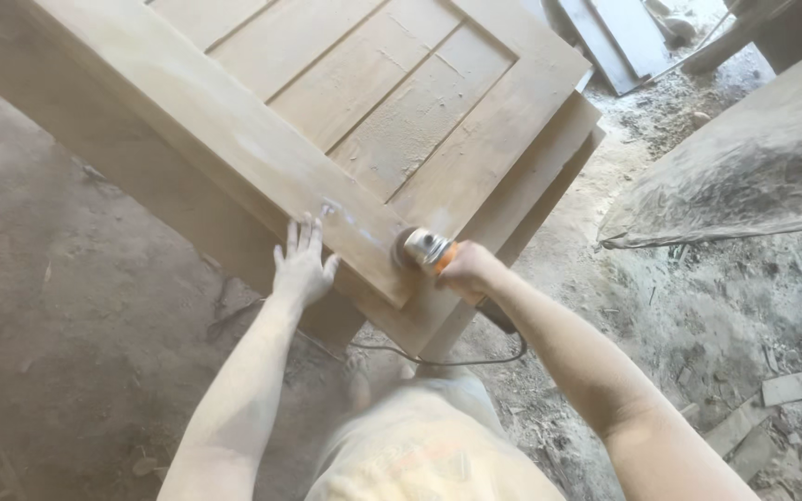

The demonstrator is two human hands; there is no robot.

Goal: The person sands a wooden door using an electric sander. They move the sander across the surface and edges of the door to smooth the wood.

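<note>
Low in the frame, dusty forearms are reaching upward. The right hand (466,269) is gripping an orange angle grinder (431,250), closed around its body, at the wooden door panel's (327,102) near corner. The left hand (301,264) is lying flat, fingers spread, on the panel's edge. Beyond, planks (614,32) are lying upper right.

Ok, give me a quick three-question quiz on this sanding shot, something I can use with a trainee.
1. True or false: the left hand rests flat on the wooden door panel, fingers spread.
2. What does the right hand grip? A) a hammer B) an orange power sander C) a paintbrush
3. Fill in: the sander's head sits at the panel's near ____, and its black cable trails below.

Key: 1 true; 2 B; 3 corner.
</note>
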